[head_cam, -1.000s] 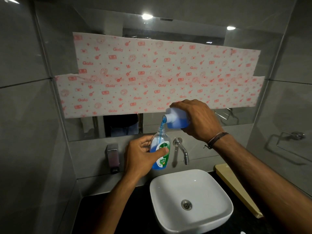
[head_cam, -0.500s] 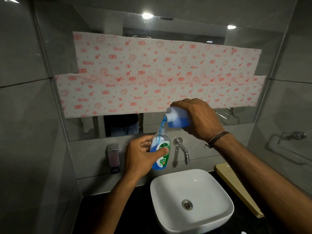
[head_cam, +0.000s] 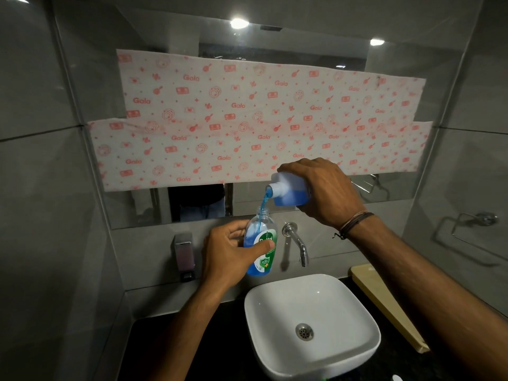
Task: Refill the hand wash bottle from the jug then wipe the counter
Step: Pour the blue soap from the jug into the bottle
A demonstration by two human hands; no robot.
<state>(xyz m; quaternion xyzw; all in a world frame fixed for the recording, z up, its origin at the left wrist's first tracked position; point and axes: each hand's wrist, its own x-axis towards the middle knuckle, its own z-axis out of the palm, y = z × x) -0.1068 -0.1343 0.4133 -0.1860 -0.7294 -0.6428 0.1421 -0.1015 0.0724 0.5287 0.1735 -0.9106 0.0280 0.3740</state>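
My left hand point(head_cam: 229, 253) grips the clear hand wash bottle point(head_cam: 261, 243), upright and uncapped, above the back left of the sink. Blue liquid fills most of it, and it carries a green and white label. My right hand point(head_cam: 327, 192) holds the white translucent jug point(head_cam: 288, 191) tipped on its side just above and to the right of the bottle. A thin blue stream runs from the jug's spout into the bottle's neck. Most of the jug's body is hidden behind my right hand.
A white square basin point(head_cam: 310, 323) sits on the dark counter point(head_cam: 176, 347) below the bottle. A chrome tap point(head_cam: 297, 243) juts from the wall. A wall soap dispenser point(head_cam: 184, 255) is at left, a pale board point(head_cam: 384, 303) at right. A printed cloth point(head_cam: 247, 119) covers the mirror.
The jug has risen slightly in my right hand and pouring goes on. The bottle and my left hand stay where they were.
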